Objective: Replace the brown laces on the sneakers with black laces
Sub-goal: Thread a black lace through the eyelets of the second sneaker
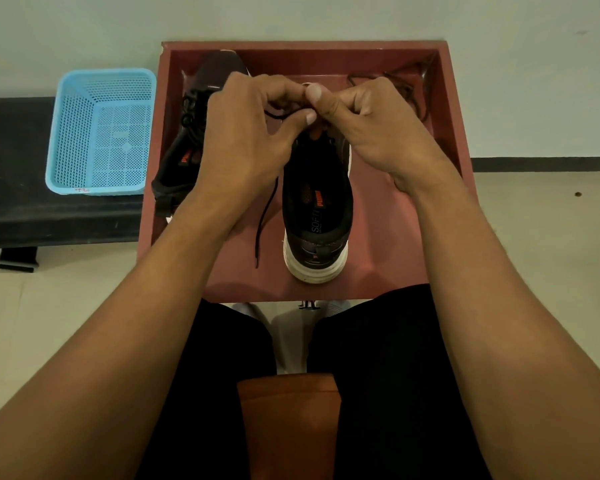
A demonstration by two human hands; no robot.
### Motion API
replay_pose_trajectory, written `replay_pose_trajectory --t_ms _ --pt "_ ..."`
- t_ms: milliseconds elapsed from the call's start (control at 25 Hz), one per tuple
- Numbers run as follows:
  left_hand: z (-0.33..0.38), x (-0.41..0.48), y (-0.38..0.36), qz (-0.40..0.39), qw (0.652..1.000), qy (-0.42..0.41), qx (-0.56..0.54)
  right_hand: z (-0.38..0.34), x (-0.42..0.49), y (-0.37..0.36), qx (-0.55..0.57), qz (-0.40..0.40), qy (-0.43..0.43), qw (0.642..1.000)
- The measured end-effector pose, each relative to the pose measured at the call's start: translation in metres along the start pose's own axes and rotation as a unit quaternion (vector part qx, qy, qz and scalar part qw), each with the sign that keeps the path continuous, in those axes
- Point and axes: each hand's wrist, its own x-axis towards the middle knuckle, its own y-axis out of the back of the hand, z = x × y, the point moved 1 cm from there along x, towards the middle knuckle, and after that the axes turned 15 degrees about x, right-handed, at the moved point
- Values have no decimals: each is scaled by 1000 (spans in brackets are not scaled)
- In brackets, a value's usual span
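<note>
Two dark sneakers lie in a red-brown tray (pixel 444 98). The right sneaker (pixel 316 216) stands upright, heel towards me, with a white sole. A black lace (pixel 265 209) trails from its front down to the tray floor on its left. My left hand (pixel 246 133) and my right hand (pixel 371 126) meet over its front, and both pinch the black lace there; the eyelets are hidden under my fingers. The left sneaker (pixel 184 147) lies tilted at the tray's left and carries black laces. Brown laces (pixel 409 88) lie loose in the tray's far right corner.
A light blue perforated basket (pixel 101 133) sits on a dark bench (pixel 11 202) left of the tray. A pen (pixel 11 268) lies on the floor below the bench. My knees in dark trousers are just in front of the tray.
</note>
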Motion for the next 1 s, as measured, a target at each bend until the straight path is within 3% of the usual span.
replay_pose_trajectory --t_ms 240,400,480,640,800,1000 --pt "-5 -2 -3 3 999 5 44 -5 -7 14 -39 80 -59 994" --pt "-2 -5 -9 -51 996 6 67 -10 -15 17 -132 -32 -200 970" --pt "0 -7 -12 -77 993 6 86 -14 -15 14 -154 -32 -211 965" --pt "3 -9 -19 -108 987 15 118 -12 -14 15 -101 18 -217 971" --pt "13 -11 -25 -115 980 48 155 -6 -15 11 23 27 -240 970" --pt "13 -12 -26 -107 974 74 184 -1 -14 9 94 30 -246 964"
